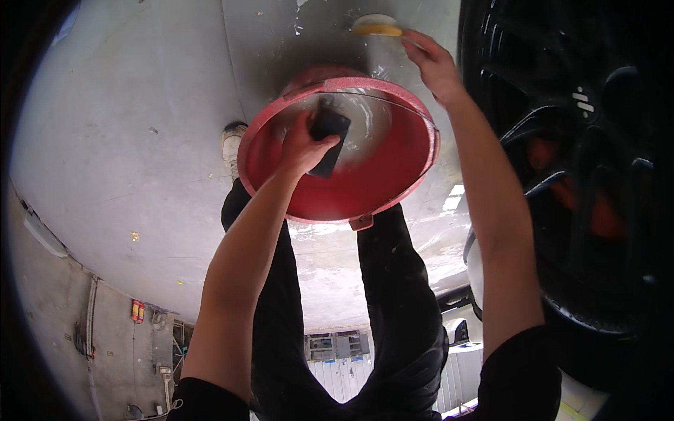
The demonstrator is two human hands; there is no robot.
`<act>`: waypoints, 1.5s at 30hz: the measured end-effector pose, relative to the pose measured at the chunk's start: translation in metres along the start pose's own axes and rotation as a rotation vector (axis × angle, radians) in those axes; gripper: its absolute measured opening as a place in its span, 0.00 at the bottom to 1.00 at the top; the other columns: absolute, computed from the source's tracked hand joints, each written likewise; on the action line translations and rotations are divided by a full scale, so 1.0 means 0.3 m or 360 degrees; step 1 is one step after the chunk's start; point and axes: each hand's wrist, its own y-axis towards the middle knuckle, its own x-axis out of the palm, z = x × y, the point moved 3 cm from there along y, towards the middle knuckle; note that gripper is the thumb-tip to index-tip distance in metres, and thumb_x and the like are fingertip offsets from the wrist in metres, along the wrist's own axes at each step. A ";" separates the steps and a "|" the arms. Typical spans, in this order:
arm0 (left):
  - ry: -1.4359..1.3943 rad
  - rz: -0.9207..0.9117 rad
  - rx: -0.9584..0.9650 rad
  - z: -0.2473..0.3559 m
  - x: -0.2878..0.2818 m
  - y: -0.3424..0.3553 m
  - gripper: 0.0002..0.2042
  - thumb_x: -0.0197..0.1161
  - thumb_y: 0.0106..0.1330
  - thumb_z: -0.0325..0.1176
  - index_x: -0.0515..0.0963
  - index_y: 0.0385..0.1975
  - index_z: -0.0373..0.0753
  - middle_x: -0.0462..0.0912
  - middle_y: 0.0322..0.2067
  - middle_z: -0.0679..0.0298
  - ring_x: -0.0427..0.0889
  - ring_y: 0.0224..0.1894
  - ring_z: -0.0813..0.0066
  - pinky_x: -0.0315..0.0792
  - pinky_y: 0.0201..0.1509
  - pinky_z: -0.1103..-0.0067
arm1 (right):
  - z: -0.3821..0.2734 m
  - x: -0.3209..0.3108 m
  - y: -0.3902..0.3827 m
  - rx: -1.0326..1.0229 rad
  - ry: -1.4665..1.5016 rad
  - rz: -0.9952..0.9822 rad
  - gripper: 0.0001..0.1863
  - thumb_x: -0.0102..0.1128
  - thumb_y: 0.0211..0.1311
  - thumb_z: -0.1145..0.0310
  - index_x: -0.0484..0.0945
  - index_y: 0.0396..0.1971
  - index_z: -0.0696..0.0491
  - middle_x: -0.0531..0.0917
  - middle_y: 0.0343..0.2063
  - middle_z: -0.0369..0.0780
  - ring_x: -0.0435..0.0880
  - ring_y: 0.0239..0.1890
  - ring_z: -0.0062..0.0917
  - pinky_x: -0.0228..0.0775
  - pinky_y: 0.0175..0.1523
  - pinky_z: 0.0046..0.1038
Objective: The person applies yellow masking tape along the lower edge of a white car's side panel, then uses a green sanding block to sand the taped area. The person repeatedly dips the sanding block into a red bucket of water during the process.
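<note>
My left hand [306, 144] grips a dark rectangular block [333, 132] inside a red bucket [260, 161], which holds cloudy water and has a thin wire handle. My right hand [435, 67] is raised beyond the bucket's right rim, fingers apart and curved, with fingertips at the right edge of a round pad [375, 27] in yellow and white. The pad is slightly blurred; I cannot tell whether it rests on the floor.
A large black spoked wheel [583, 105] with a red caliper [604, 217] stands close at my right. My legs and a pale shoe [232, 147] are behind the bucket on the grey floor [126, 126]. Red cylinders [137, 310] are by the far wall at lower left.
</note>
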 end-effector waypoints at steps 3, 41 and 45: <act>-0.0900 0.0004 -0.0292 0.010 -0.071 -0.135 0.30 0.76 0.62 0.39 0.75 0.62 0.34 0.89 0.46 0.56 0.88 0.50 0.55 0.80 0.59 0.65 | -0.149 -0.079 -0.231 -0.0300 0.0115 0.0488 0.16 0.51 0.75 0.81 0.83 0.56 0.57 0.84 0.55 0.44 0.89 0.52 0.28 0.81 0.53 0.27; -0.2381 -0.0247 -0.0393 0.116 -0.191 -0.349 0.24 0.60 0.78 0.41 0.71 0.69 0.37 0.83 0.61 0.56 0.84 0.61 0.61 0.77 0.68 0.64 | -0.214 0.280 -0.847 0.0652 0.1766 0.0086 0.09 0.48 0.84 0.68 0.78 0.52 0.52 0.87 0.47 0.39 0.86 0.45 0.24 0.80 0.50 0.29; -0.2129 -0.0054 -0.0593 0.050 -0.159 -0.405 0.21 0.63 0.77 0.39 0.74 0.64 0.37 0.85 0.57 0.59 0.87 0.58 0.66 0.82 0.62 0.69 | -0.158 0.296 -0.825 0.0570 0.1654 -0.0298 0.11 0.49 0.83 0.68 0.77 0.56 0.54 0.86 0.50 0.41 0.87 0.51 0.27 0.81 0.54 0.31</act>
